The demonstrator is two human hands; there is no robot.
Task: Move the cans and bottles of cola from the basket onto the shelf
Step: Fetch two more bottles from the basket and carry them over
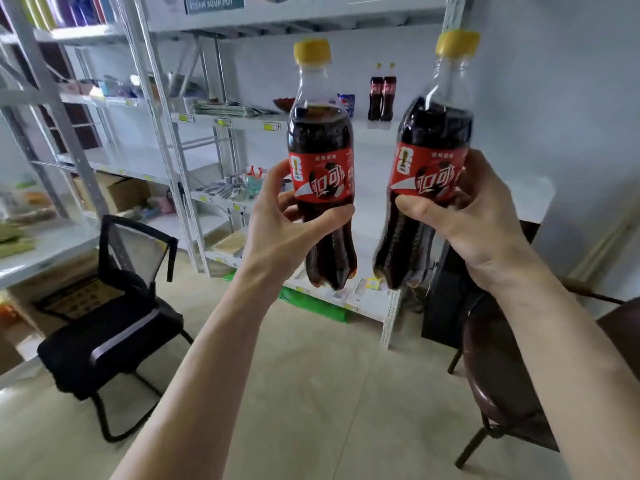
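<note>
Two cola bottles are held up in front of a white metal shelf (375, 131), one in each hand. The left hand (277, 220) is wrapped around the left bottle (320, 161) at the lower edge of its red label, thumb on the near side and fingers curled behind, and the bottle is kept upright. The right hand (485, 216) is clamped around the right bottle (429, 161) at the same height, and this bottle is tilted slightly, its yellow cap leaning to the right. The two bottles are held near each other but apart, well above the floor. Two more cola bottles (382, 95) are seen standing upright, side by side, on the shelf behind, with a blue can (347, 103) just to their left. A black chair (114, 320) is placed at the lower left
</note>
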